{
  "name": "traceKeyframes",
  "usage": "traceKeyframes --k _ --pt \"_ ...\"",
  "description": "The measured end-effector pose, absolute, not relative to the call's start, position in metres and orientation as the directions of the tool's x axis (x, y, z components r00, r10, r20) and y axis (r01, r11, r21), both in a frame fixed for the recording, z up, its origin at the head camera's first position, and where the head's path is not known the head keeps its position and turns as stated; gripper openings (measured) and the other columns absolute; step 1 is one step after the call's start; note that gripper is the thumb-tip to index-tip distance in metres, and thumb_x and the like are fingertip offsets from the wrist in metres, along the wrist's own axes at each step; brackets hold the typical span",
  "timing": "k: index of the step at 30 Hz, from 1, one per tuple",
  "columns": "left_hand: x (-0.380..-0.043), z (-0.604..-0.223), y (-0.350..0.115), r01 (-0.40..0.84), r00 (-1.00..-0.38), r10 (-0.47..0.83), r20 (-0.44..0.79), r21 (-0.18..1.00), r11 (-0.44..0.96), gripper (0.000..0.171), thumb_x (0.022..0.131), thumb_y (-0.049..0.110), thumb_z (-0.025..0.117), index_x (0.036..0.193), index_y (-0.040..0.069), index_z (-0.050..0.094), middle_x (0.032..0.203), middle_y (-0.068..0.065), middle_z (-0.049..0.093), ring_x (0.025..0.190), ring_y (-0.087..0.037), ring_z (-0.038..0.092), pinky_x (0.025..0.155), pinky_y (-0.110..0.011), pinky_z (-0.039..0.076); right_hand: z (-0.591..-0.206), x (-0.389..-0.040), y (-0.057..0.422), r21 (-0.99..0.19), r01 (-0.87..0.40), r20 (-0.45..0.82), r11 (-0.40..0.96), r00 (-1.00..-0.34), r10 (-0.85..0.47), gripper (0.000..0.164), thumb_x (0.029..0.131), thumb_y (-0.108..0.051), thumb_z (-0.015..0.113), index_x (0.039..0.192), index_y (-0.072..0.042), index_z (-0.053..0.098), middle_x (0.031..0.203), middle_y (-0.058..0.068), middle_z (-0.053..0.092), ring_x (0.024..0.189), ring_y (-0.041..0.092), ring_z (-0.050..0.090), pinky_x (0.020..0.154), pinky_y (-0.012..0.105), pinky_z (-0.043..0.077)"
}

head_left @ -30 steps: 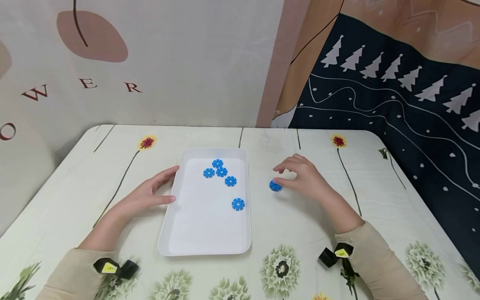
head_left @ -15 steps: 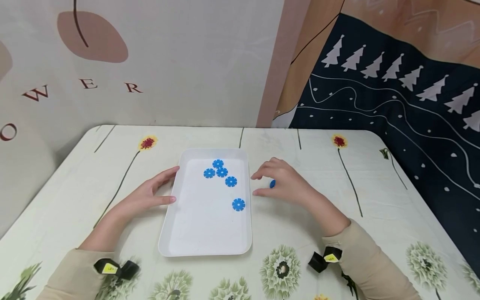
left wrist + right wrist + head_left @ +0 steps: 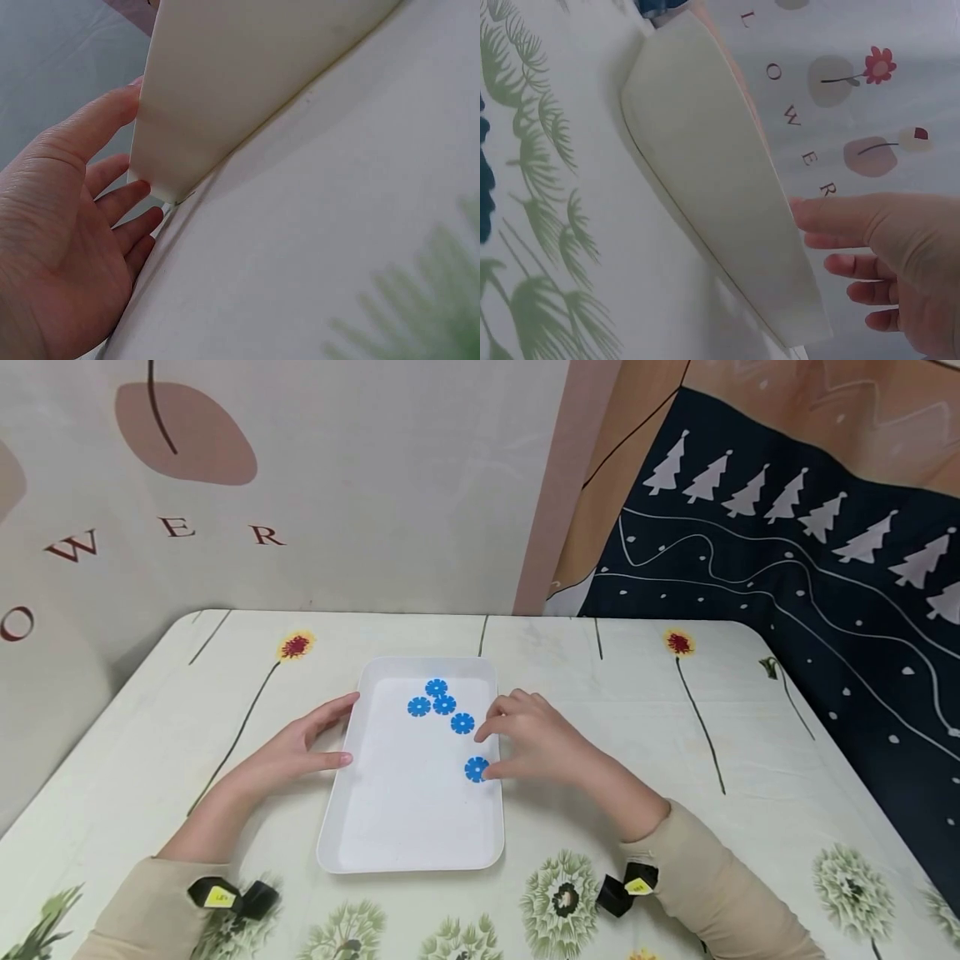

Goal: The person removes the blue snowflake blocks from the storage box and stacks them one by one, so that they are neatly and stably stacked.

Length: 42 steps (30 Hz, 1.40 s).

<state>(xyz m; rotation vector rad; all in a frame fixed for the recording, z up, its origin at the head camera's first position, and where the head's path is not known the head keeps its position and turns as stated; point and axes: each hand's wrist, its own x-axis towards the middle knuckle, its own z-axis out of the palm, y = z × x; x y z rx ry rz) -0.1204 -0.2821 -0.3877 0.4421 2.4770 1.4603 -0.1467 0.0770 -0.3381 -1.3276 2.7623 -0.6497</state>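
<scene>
in the head view, a white tray (image 3: 405, 827) is lying lengthwise on the flower-printed surface (image 3: 750, 727), showing a smooth, plain floor, low walls and rounded corners. five blue discs (image 3: 462, 723) are resting in it, each showing notches around its edge and a small pale centre: three are clustering at the far end, a fourth is lying to their near right, and the fifth is sitting by the right wall. the left hand (image 3: 300, 743) is touching the left wall, thumb and fingers standing apart. the right hand (image 3: 536, 739) is hanging over the right wall, thumb and fingers also apart, the thumb partly covering the fifth disc.

in the left wrist view, the tray's flat outer wall is looking cream, the thumb touching its rim.

in the right wrist view, the opposite wall is looking pale and plain, the right hand's fingers spreading beside it.
</scene>
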Motion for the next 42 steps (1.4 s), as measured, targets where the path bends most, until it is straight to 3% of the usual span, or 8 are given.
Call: traceKeyframes --k 16,18,23,25,29,35,40,42 --pt "-0.120 -0.387 -0.282 0.135 -0.929 0.367 -0.052 0.874 0.467 0.083 0.084 0.016 0.075 0.151 0.008 0.027 0.154 -0.014 0.027 0.139 -0.036 0.022 0.096 -0.007 0.026 -0.344 -0.144 0.060 -0.302 -0.675 0.023 0.673 -0.711 -0.702 0.031 0.067 -0.036 0.087 0.092 -0.023 0.074 0.102 -0.003 0.055 0.093 0.016 0.040 0.083 0.035 0.033" --pt "-0.120 -0.386 -0.281 0.131 -0.930 0.363 -0.059 0.870 0.475 0.083 0.084 0.017 0.075 0.151 0.009 0.027 0.154 -0.013 0.027 0.140 -0.036 0.023 0.100 -0.012 0.027 -0.344 -0.145 0.057 -0.301 -0.657 -0.010 0.691 -0.722 -0.692 0.029 0.067 -0.034 0.087 0.090 -0.024 0.073 0.101 -0.004 0.054 0.092 0.016 0.039 0.082 0.034 0.033" --pt "-0.120 -0.385 -0.281 0.124 -0.931 0.359 -0.070 0.863 0.491 0.083 0.084 0.018 0.075 0.151 0.010 0.027 0.154 -0.012 0.026 0.140 -0.035 0.022 0.109 -0.045 0.025 -0.346 -0.147 0.049 -0.265 -0.619 -0.084 0.740 -0.749 -0.657 0.029 0.065 -0.035 0.088 0.089 -0.026 0.074 0.098 -0.006 0.052 0.090 0.015 0.037 0.080 0.032 0.032" --pt "-0.119 -0.385 -0.281 0.122 -0.931 0.358 -0.071 0.863 0.490 0.084 0.084 0.017 0.075 0.152 0.010 0.026 0.154 -0.012 0.026 0.140 -0.035 0.022 0.109 -0.046 0.025 -0.347 -0.147 0.047 -0.251 -0.609 -0.099 0.752 -0.757 -0.646 0.029 0.065 -0.035 0.088 0.088 -0.026 0.074 0.097 -0.006 0.051 0.090 0.016 0.036 0.080 0.032 0.031" --pt "-0.119 -0.385 -0.281 0.121 -0.931 0.358 -0.071 0.865 0.487 0.084 0.084 0.017 0.075 0.152 0.009 0.026 0.154 -0.013 0.026 0.140 -0.036 0.022 0.108 -0.031 0.027 -0.347 -0.147 0.043 -0.227 -0.596 -0.107 0.770 -0.771 -0.628 0.029 0.063 -0.033 0.090 0.086 -0.025 0.073 0.095 -0.005 0.051 0.089 0.017 0.036 0.080 0.032 0.032" --pt "-0.120 -0.385 -0.280 0.122 -0.930 0.360 -0.070 0.866 0.484 0.083 0.084 0.016 0.075 0.152 0.009 0.026 0.154 -0.013 0.025 0.140 -0.036 0.022 0.107 -0.055 0.022 -0.348 -0.146 0.039 -0.197 -0.583 -0.109 0.788 -0.786 -0.608 0.027 0.064 -0.034 0.090 0.084 -0.025 0.073 0.093 -0.005 0.051 0.090 0.017 0.036 0.080 0.032 0.033" --pt "-0.120 -0.385 -0.281 0.126 -0.930 0.363 -0.066 0.868 0.481 0.083 0.084 0.015 0.074 0.151 0.009 0.026 0.154 -0.013 0.026 0.140 -0.036 0.022 0.105 -0.023 0.028 -0.349 -0.147 0.039 -0.221 -0.573 -0.117 0.789 -0.787 -0.605 0.025 0.066 -0.034 0.089 0.082 -0.024 0.073 0.089 -0.005 0.051 0.088 0.017 0.037 0.080 0.033 0.033" --pt "-0.120 -0.386 -0.281 0.125 -0.930 0.363 -0.066 0.868 0.480 0.083 0.085 0.016 0.074 0.151 0.009 0.026 0.154 -0.013 0.026 0.140 -0.036 0.022 0.102 -0.017 0.027 -0.350 -0.147 0.039 -0.244 -0.565 -0.128 0.788 -0.787 -0.603 0.024 0.066 -0.033 0.089 0.081 -0.024 0.072 0.088 -0.006 0.050 0.088 0.017 0.037 0.080 0.033 0.033"
